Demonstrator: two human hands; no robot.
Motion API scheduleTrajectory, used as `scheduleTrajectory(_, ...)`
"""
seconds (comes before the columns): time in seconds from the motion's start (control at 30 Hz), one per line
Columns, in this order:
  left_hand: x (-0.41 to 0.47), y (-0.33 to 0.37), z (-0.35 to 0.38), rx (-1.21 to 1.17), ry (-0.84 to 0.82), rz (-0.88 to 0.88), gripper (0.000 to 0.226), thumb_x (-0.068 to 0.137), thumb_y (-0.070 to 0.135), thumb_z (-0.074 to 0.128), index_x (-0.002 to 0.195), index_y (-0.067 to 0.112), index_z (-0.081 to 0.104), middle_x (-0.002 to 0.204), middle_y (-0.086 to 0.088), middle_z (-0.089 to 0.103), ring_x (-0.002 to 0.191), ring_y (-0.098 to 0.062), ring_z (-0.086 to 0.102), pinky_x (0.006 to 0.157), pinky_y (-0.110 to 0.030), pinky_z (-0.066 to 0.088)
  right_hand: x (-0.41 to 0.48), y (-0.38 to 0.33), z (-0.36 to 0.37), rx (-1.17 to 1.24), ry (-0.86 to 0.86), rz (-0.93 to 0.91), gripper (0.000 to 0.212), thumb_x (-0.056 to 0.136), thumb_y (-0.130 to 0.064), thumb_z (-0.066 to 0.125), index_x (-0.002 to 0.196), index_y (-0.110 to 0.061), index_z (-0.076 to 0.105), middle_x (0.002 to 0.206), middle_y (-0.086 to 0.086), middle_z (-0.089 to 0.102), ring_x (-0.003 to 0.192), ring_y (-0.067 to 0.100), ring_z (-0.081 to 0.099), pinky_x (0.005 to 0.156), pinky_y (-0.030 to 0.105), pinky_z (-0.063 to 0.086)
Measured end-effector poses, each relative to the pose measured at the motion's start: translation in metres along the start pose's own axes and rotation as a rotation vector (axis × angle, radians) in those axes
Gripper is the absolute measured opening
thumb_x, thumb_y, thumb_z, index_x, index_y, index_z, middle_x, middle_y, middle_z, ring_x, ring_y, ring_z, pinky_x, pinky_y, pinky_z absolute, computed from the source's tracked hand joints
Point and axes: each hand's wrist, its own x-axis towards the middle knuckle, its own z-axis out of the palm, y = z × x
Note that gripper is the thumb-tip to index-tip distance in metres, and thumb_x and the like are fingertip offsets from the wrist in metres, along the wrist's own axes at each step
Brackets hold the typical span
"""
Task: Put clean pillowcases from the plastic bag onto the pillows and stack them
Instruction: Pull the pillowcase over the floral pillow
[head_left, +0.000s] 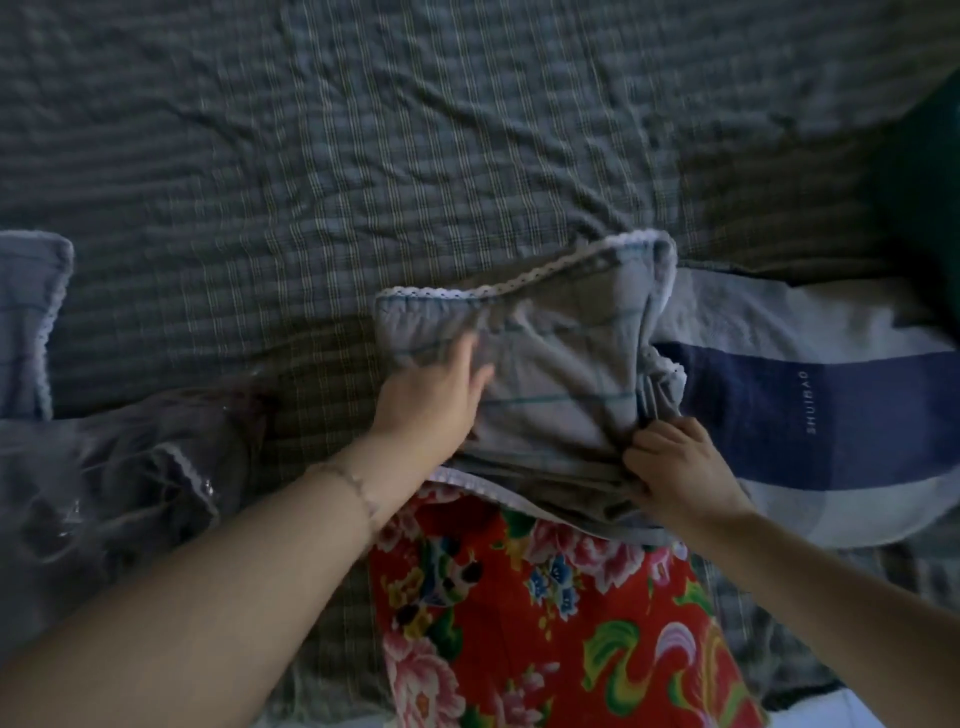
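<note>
plastic bag (104, 483) lies at left on the checked bed sheet (363, 130). left hand (431, 400) rests flat, fingers straight, on the grey pillowcase (566, 364) at centre. right hand (675, 467) grips the pillowcase's bunched lower edge, fingers curled. the pillowcase overlaps the striped pillow (810, 415) at right.

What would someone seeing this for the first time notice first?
The bright red floral fabric at bottom centre stands out most. Just above it, the left hand rests flat on a grey lace-trimmed pillowcase while the right hand grips its bunched edge, next to a navy-banded pillow at right.
</note>
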Motion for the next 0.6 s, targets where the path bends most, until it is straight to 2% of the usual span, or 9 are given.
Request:
scheduleTrajectory(0.03,0.022,0.01,-0.006,0.045,-0.039,-0.044,0.04,0.099,0.038,0.032,0.134,0.018,0.034,0.07,-0.002,0.055,0.051,-0.021,0.049,0.043,-0.025,0.032,-0.006,-0.001,0.003,0.009,-0.003,0.025,0.029,0.063,-0.035,0.042,0.057,-0.018,0.064,0.061,-0.002,0.058,0.07,0.017,0.052,0.072,0.028,0.03)
scheduleTrajectory(0.07,0.043,0.019,-0.008,0.065,-0.092,-0.042,0.041,0.099,0.037,0.037,0.136,0.021,0.033,0.083,-0.004,0.057,0.063,-0.023,0.054,0.051,-0.027,0.037,-0.01,-0.001,0.007,0.021,0.002,0.041,0.03,0.063,-0.037,0.042,0.059,-0.018,0.065,0.062,-0.002,0.058,0.073,0.016,0.049,0.072,0.029,0.031)
scheduleTrajectory(0.17,0.09,0.038,-0.009,0.046,-0.299,0.048,0.034,0.09,0.03,0.055,0.123,0.022,0.051,0.119,-0.007,0.049,0.106,-0.03,0.053,0.082,-0.037,0.045,-0.012,-0.005,0.013,0.087,-0.035,0.083,0.03,0.063,-0.037,0.043,0.063,-0.018,0.065,0.067,-0.002,0.06,0.071,0.019,0.059,0.074,0.028,0.033)
scheduleTrajectory(0.23,0.102,0.042,-0.001,-0.067,-0.444,0.074,0.047,0.083,0.03,0.06,0.128,0.023,0.051,0.132,-0.006,0.042,0.118,-0.028,0.045,0.097,-0.039,0.042,-0.014,-0.006,0.012,0.24,-0.048,0.12,0.026,0.064,-0.034,0.046,0.066,-0.016,0.064,0.07,-0.002,0.06,0.076,0.014,0.053,0.075,0.023,0.033)
scheduleTrajectory(0.3,0.103,0.047,0.005,-0.147,-0.487,0.032,0.052,0.078,0.033,0.063,0.127,0.022,0.052,0.132,-0.006,0.047,0.118,-0.026,0.047,0.095,-0.033,0.043,-0.02,0.0,0.01,0.5,-0.013,0.238,0.023,0.066,-0.03,0.049,0.073,-0.014,0.063,0.075,-0.002,0.056,0.076,0.008,0.045,0.072,0.015,0.034)
scheduleTrajectory(0.37,0.095,0.045,0.011,-0.186,-0.404,-0.05,0.039,0.079,0.026,0.064,0.116,0.02,0.056,0.119,-0.007,0.057,0.105,-0.026,0.055,0.079,-0.028,0.043,-0.02,0.002,0.004,0.797,0.064,0.491,0.024,0.071,-0.023,0.052,0.09,-0.014,0.062,0.089,-0.003,0.054,0.084,0.005,0.049,0.075,0.011,0.039)
scheduleTrajectory(0.43,0.08,0.039,0.013,-0.186,-0.245,-0.072,0.025,0.08,0.018,0.062,0.105,0.015,0.059,0.106,-0.009,0.063,0.095,-0.028,0.058,0.069,-0.028,0.04,-0.012,0.004,0.002,0.999,0.186,0.786,0.03,0.082,-0.006,0.054,0.109,-0.018,0.054,0.108,-0.001,0.047,0.095,0.009,0.052,0.085,0.02,0.045)
scheduleTrajectory(0.5,0.064,0.03,0.014,-0.302,-0.045,-0.112,0.019,0.08,0.011,0.059,0.098,0.008,0.062,0.092,-0.014,0.066,0.087,-0.032,0.06,0.064,-0.029,0.04,0.002,0.007,0.002,0.958,0.139,0.986,0.036,0.09,-0.003,0.049,0.124,-0.016,0.048,0.122,0.0,0.037,0.106,0.013,0.047,0.094,0.023,0.039)
scheduleTrajectory(0.6,0.041,0.018,0.007,-0.536,0.188,-0.257,0.008,0.075,0.003,0.06,0.082,0.0,0.062,0.069,-0.016,0.059,0.072,-0.03,0.059,0.057,-0.028,0.034,0.015,0.01,0.012,0.757,-0.085,0.946,0.033,0.092,-0.009,0.047,0.124,-0.012,0.054,0.131,0.009,0.04,0.121,0.027,0.037,0.1,0.026,0.026)
